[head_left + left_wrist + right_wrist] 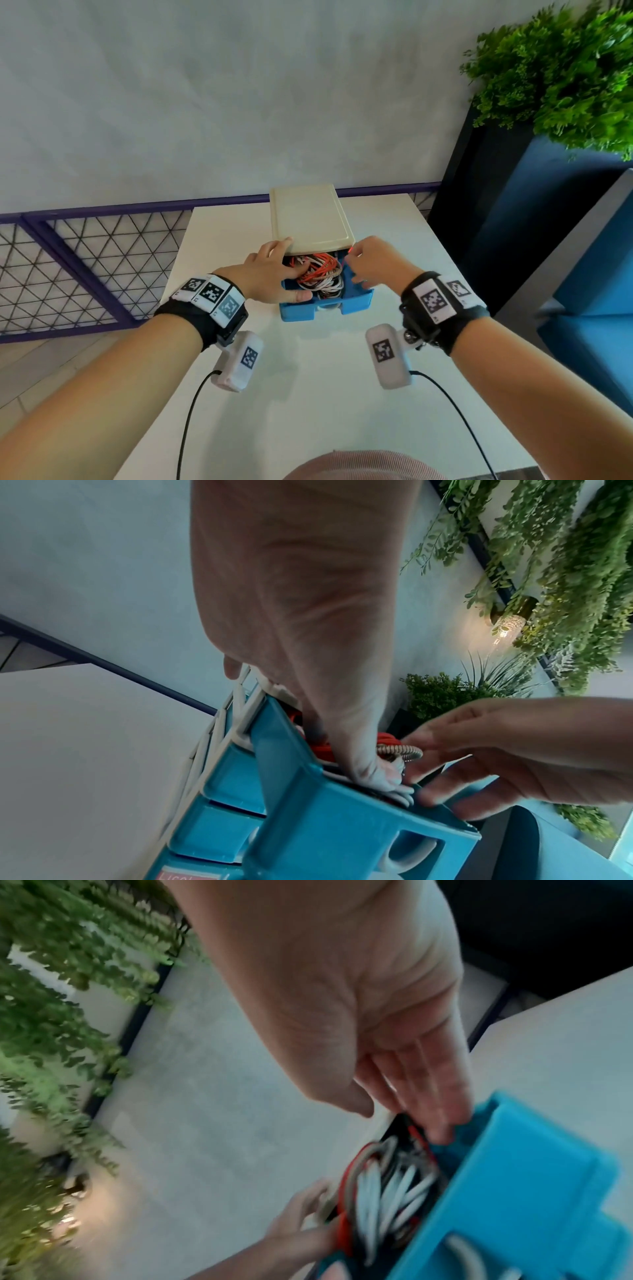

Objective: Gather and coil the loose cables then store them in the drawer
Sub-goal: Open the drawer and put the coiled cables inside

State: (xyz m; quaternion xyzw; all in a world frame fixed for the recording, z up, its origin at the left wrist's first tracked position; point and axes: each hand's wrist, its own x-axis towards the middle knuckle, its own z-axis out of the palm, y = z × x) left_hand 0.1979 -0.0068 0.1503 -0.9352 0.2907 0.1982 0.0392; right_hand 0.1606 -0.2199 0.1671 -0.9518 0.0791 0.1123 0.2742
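A small cream drawer cabinet [310,219] stands at the far side of the white table. Its top blue drawer [325,305] is pulled out toward me and holds a heap of orange, white and black cables [320,274]. My left hand [291,270] reaches in from the left, fingers spread over the cables, thumb lying along the drawer's front wall. My right hand [359,270] comes in from the right, its straight fingers dipping inside the right wall. The left wrist view shows the drawer [342,818] and an orange cable [387,742]. The blurred right wrist view shows the cables [383,1185].
The white table [308,394] stretches bare toward me. A purple mesh railing [85,267] runs on the left, below a grey wall. On the right are a dark planter with a green plant [565,68] and blue seating [599,274]. Lower blue drawers [226,777] sit closed.
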